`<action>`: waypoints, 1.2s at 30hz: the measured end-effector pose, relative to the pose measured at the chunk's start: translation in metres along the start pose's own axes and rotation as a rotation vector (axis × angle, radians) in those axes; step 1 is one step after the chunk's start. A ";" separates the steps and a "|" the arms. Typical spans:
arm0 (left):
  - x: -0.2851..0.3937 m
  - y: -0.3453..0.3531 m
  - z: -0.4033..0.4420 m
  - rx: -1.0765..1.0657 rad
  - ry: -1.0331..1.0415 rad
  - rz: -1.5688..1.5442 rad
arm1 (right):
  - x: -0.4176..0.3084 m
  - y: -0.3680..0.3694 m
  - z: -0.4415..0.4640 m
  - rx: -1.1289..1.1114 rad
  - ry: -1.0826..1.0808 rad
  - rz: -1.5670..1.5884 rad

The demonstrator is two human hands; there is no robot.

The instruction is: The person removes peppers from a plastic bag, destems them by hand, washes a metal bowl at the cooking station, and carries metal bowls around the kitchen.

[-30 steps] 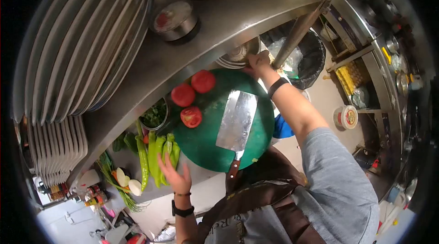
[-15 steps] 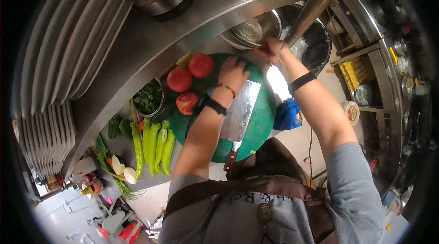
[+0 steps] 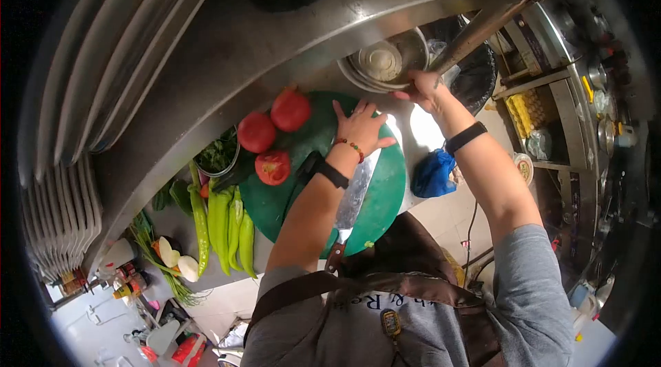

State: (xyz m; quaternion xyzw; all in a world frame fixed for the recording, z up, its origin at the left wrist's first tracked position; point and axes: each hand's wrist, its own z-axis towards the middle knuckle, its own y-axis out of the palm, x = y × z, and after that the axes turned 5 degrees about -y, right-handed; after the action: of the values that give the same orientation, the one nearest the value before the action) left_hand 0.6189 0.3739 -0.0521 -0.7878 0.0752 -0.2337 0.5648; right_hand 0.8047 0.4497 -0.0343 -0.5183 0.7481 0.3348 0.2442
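My left hand (image 3: 361, 127) lies with its fingers spread near the far edge of the round green cutting board (image 3: 385, 195). Part of the cleaver (image 3: 354, 198) is under or beside that hand, its wooden handle toward me. My right hand (image 3: 423, 89) grips the rim of a metal bowl (image 3: 412, 47) at the back right; several round vessels seem nested there, and some fingers are hidden. Two whole tomatoes (image 3: 290, 109) sit at the board's left edge. A cut tomato (image 3: 273, 167) lies nearer me, beside a dark-handled object (image 3: 306, 171) partly hidden by my left wrist.
Left of the board are long green peppers (image 3: 220, 229), a bowl of leafy greens (image 3: 219, 155) and peeled white pieces (image 3: 187, 268). A blue cloth or bag (image 3: 434, 174) lies right. A steel shelf (image 3: 289, 43) and slanted post (image 3: 482, 29) overhang the back, near a black-lined bin (image 3: 475, 81).
My left hand's fingers have spread wider, and the hand now covers more of the cleaver blade. My right hand is now at the bowl's rim. The view has shifted slightly.
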 end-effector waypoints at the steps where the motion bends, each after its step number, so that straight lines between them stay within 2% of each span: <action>1: -0.001 -0.002 -0.004 -0.014 0.007 -0.034 | -0.002 -0.003 -0.003 -0.006 0.029 0.030; 4: -0.026 0.005 -0.008 0.077 0.080 -0.196 | -0.003 -0.008 -0.013 0.034 -0.037 0.039; 5: -0.037 0.005 0.001 0.103 0.015 -0.531 | -0.005 -0.013 -0.018 0.027 -0.082 0.027; 8: -0.048 -0.011 0.023 0.551 -0.298 -0.521 | -0.013 -0.001 -0.041 0.149 -0.286 0.021; 10: -0.065 0.009 0.067 0.279 -0.463 -0.920 | -0.018 0.007 -0.052 0.088 -0.317 0.094; 12: -0.067 0.020 0.089 0.107 -0.520 -1.268 | -0.026 0.011 -0.062 0.045 -0.292 0.187; 14: -0.066 0.029 0.101 0.048 -0.470 -1.573 | -0.031 0.002 -0.068 -0.004 -0.218 0.237; 16: -0.104 0.075 0.147 0.282 -0.460 -1.448 | -0.028 -0.006 -0.086 0.000 -0.202 0.212; 20: -0.107 -0.024 0.080 0.573 -0.234 0.083 | -0.025 -0.011 -0.132 0.010 -0.273 0.024; 22: -0.130 -0.031 0.070 0.712 -0.405 -0.263 | -0.015 -0.017 -0.136 -0.009 -0.276 -0.046; 24: -0.118 -0.072 0.040 0.626 -0.593 -0.436 | 0.003 -0.019 -0.115 0.025 -0.315 -0.104; 25: -0.111 -0.091 0.025 0.624 -0.577 -0.280 | 0.008 -0.016 -0.104 0.047 -0.306 -0.102; 27: -0.141 -0.081 0.023 0.709 -0.457 -0.148 | 0.018 -0.002 -0.075 0.123 -0.285 -0.057; 28: -0.191 -0.047 0.040 0.795 -0.356 -0.168 | 0.023 0.003 -0.056 0.176 -0.272 -0.011; 30: -0.266 -0.007 0.051 0.823 -0.258 -0.202 | 0.029 0.006 -0.012 0.143 -0.132 0.039; 32: -0.214 -0.052 0.022 0.788 -0.484 -0.895 | 0.043 -0.021 0.058 0.037 -0.237 -0.452; 33: -0.194 -0.071 0.010 0.792 -0.578 -1.148 | 0.050 -0.030 0.075 -0.020 -0.289 -0.698; 35: -0.177 -0.092 0.004 0.767 -0.641 -1.296 | 0.027 0.002 0.029 0.117 -0.319 -0.475; 36: -0.189 -0.087 0.006 0.729 -0.626 -1.184 | 0.017 0.013 0.012 0.188 -0.334 -0.365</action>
State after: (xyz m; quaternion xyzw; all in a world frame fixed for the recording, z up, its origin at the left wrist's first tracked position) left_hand 0.4431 0.4812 -0.0268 -0.4897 -0.6057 -0.2733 0.5646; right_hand 0.7867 0.4513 -0.0505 -0.5571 0.6194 0.2954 0.4677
